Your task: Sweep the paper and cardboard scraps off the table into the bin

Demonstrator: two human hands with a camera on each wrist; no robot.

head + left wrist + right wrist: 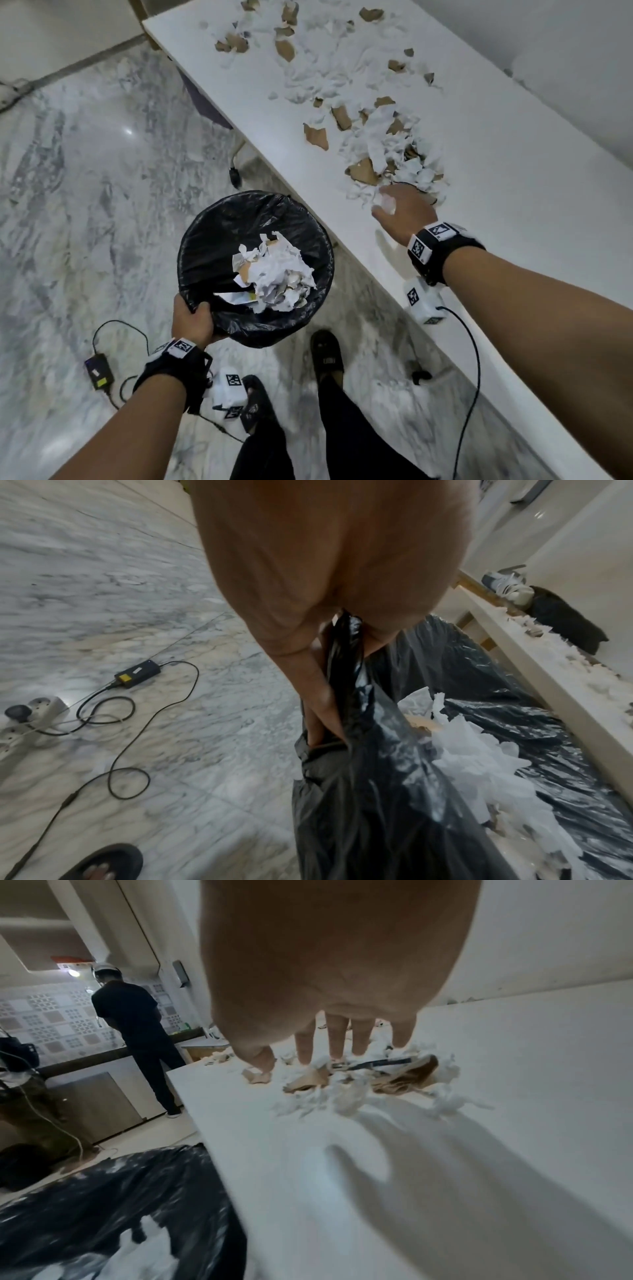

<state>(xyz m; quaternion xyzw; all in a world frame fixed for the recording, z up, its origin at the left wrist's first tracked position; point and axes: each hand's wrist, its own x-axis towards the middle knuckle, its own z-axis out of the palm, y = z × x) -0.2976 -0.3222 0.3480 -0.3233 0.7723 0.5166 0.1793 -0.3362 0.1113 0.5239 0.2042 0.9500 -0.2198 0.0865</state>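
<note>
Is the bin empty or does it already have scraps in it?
Partly filled: white paper and cardboard scraps lie inside the black-lined bin.

The far end of the table (513, 192) is cut off by the top edge of the head view. The fingertips of the right hand (404, 210) are hidden among the scraps (394, 154). The bin (257, 267) wall is covered by its black liner, and part of its rim by the left hand (191, 322).
</note>
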